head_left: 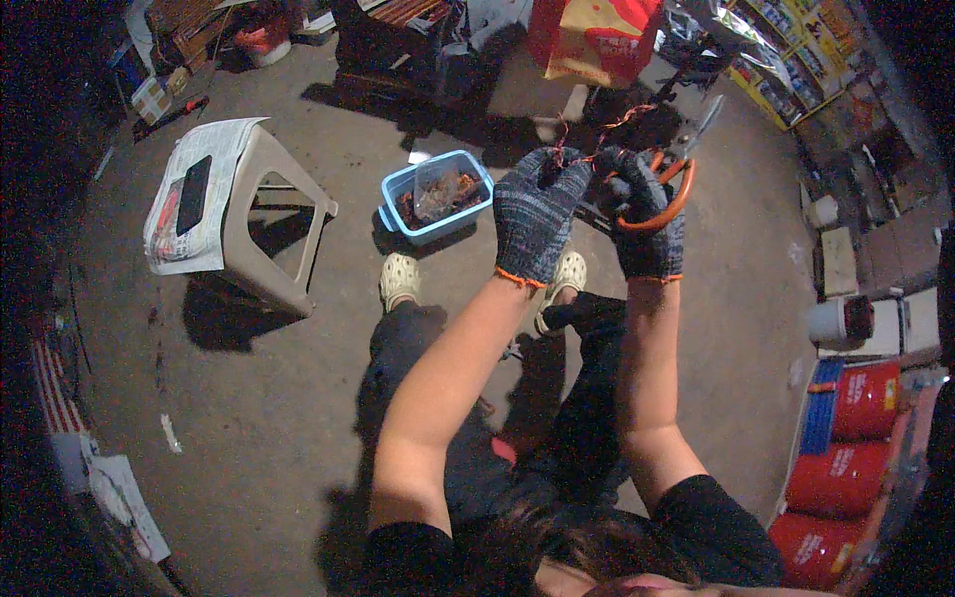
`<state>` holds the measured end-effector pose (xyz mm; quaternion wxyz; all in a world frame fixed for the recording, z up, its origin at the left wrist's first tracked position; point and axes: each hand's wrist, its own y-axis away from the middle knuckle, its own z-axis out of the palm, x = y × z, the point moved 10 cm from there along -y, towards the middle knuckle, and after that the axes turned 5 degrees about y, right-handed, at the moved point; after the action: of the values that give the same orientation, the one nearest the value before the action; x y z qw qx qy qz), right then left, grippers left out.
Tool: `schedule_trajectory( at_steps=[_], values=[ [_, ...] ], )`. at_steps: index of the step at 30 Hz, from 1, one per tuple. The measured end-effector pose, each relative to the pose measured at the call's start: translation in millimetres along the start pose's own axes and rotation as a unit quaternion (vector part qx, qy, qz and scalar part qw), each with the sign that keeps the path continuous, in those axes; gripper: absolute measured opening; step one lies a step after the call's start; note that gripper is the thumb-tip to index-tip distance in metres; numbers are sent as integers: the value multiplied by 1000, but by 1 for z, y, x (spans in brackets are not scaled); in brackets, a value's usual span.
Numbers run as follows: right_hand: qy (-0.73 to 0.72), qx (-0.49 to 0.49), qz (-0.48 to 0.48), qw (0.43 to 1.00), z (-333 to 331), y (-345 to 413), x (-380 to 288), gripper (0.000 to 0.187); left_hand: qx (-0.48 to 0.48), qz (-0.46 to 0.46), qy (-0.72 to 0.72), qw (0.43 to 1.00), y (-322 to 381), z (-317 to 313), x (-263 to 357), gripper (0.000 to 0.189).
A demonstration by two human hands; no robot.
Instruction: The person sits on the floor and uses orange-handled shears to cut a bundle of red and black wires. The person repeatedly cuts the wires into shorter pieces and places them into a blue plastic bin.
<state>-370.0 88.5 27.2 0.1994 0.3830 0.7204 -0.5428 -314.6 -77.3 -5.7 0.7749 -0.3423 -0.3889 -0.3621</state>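
Note:
Both of my hands wear grey knitted gloves with orange cuffs. My left hand (pixel 539 213) pinches a thin, twisted copper-coloured wire (pixel 559 134) at its fingertips. Orange-handled scissors (pixel 680 195) hang around the fingers of my right hand (pixel 643 224), blades pointing up and away to the right. The right fingertips also meet the wire, whose loose kinked ends stick up above both hands. Just left of my left glove, a light-blue plastic tub (pixel 436 233) stands on the floor. Inside it lie copper-coloured scraps (pixel 466 186) and a clear plastic piece (pixel 439 190).
On the left a beige plastic stool (pixel 280 276) carries newspaper (pixel 224 149) and a flat black object (pixel 195 195). A red and tan bag (pixel 597 37) stands ahead. Shelving (pixel 776 67) and red packages (pixel 843 477) line the right. My cream clogs (pixel 401 280) rest on the concrete floor (pixel 298 418).

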Motion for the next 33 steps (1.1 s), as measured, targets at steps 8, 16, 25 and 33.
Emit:
schedule_trajectory(
  at_steps=[8,16,25,33],
  values=[
    [86,-63,-89,990,14,27,-8,10,-32,91,-74,993,9,7,20,12],
    [-363,-98,198,905,8,28,19,21,-62,205,-195,957,16,12,31,14],
    [36,-104,166,980,-37,17,38,29,2,-152,-61,986,-2,-21,-50,8],
    [144,-355,46,923,-5,25,-83,34,31,-318,188,929,8,-10,-118,10]
  ],
)
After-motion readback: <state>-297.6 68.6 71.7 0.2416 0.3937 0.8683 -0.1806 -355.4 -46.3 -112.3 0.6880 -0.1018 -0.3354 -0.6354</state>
